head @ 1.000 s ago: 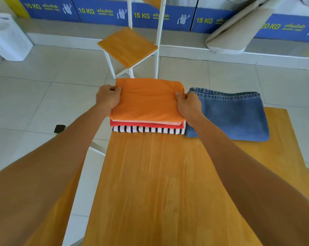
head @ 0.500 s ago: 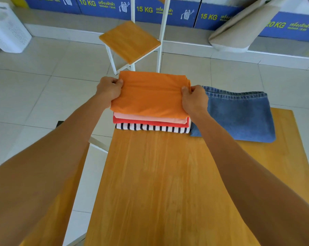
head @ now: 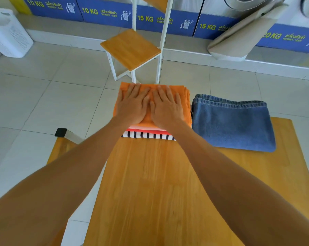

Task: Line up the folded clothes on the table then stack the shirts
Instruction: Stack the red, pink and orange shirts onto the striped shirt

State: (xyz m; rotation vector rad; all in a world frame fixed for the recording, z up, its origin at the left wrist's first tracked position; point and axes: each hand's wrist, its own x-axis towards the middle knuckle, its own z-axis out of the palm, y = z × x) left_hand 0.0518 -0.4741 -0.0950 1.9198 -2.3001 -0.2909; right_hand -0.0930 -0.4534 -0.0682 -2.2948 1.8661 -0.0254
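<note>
A stack of folded shirts sits at the far edge of the wooden table (head: 150, 183). The orange shirt (head: 186, 103) lies on top, over a pale pink one, a red one (head: 146, 131) and a black-and-white striped shirt (head: 146, 136) at the bottom. My left hand (head: 132, 105) and my right hand (head: 165, 107) rest flat on the orange shirt, side by side, fingers spread, palms down, holding nothing. Folded blue jeans (head: 233, 123) lie just right of the stack, nearly touching it.
A wooden chair (head: 130, 48) with a white frame stands on the tiled floor just beyond the table. A white laundry basket (head: 8, 34) is at the far left. Washing machines with blue labels line the back wall. Another chair's corner (head: 61, 132) shows at the table's left.
Both hands let go of the orange shirt's side edges and moved inward onto its top, now lying flat. The orange shirt has settled onto the stack.
</note>
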